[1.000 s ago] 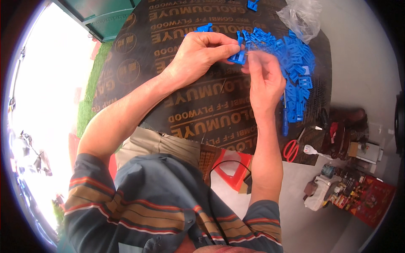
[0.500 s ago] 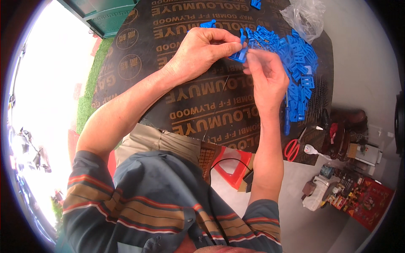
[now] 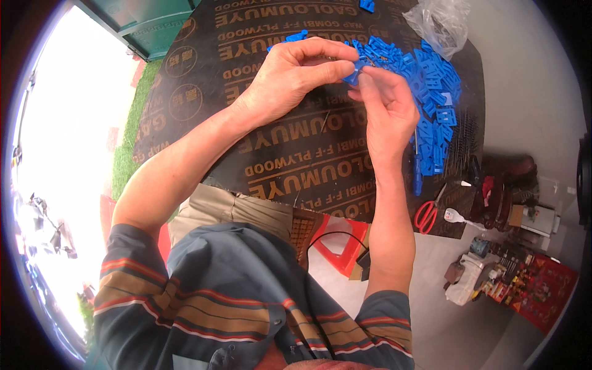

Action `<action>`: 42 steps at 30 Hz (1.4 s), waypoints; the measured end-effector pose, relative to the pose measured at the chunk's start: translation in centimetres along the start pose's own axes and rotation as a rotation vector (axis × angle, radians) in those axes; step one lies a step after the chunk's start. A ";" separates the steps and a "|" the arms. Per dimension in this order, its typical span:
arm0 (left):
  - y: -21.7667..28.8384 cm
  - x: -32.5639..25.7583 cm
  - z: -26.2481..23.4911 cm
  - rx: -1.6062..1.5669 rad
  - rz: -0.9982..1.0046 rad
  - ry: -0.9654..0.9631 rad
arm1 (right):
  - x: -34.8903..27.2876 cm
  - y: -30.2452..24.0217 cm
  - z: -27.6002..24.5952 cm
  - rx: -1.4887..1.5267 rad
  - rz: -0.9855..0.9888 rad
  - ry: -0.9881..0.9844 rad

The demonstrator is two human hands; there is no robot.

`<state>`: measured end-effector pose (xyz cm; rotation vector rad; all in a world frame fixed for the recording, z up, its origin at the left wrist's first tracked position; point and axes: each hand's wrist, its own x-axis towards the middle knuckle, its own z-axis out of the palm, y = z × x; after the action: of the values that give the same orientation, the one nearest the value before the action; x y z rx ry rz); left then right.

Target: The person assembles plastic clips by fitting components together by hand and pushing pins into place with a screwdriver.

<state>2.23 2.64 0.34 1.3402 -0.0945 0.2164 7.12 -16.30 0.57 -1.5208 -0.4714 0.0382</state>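
Observation:
Over the dark plywood board (image 3: 296,154), a small blue plastic piece (image 3: 353,77) is pinched by the thumb and fingers of my left hand (image 3: 296,74). My right hand (image 3: 391,105) has its thumb and index finger closed on the near right side of the same piece. The fingers hide most of it, so its exact kind cannot be made out. Just beyond and to the right lies a heap of similar blue plastic parts (image 3: 435,80). A couple of blue parts (image 3: 296,37) rest behind my left hand.
A clear plastic bag (image 3: 441,28) sits at the far right, with one blue part (image 3: 367,5) at the far edge. Right of my forearm lie a blue-handled screwdriver (image 3: 417,182), red-handled scissors (image 3: 425,217) and several thin dark springs (image 3: 462,139).
My right thumb and fingers have come up against the blue piece, where they were blurred and slightly lower before. The piece's upright tip no longer shows above my left fingers.

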 end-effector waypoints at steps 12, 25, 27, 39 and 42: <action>-0.4 0.5 -0.2 -0.127 -0.101 -0.047 | -0.1 0.0 0.0 -0.113 -0.084 0.061; -0.3 0.5 -0.4 -0.145 -0.092 -0.030 | 0.0 0.1 -0.2 -0.200 -0.147 0.040; -0.5 0.5 -0.2 -0.142 -0.063 -0.031 | 0.0 0.1 -0.1 -0.120 -0.081 0.045; -1.0 0.2 -0.3 -0.105 -0.076 -0.007 | 0.0 0.3 -0.7 -0.497 -0.274 0.023; -1.0 0.2 0.0 -0.038 -0.029 0.015 | -0.1 0.0 -0.4 -0.261 -0.071 -0.008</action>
<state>2.65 2.49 -0.59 1.3016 -0.0663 0.1987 7.14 -16.70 0.57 -1.7584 -0.5528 -0.0757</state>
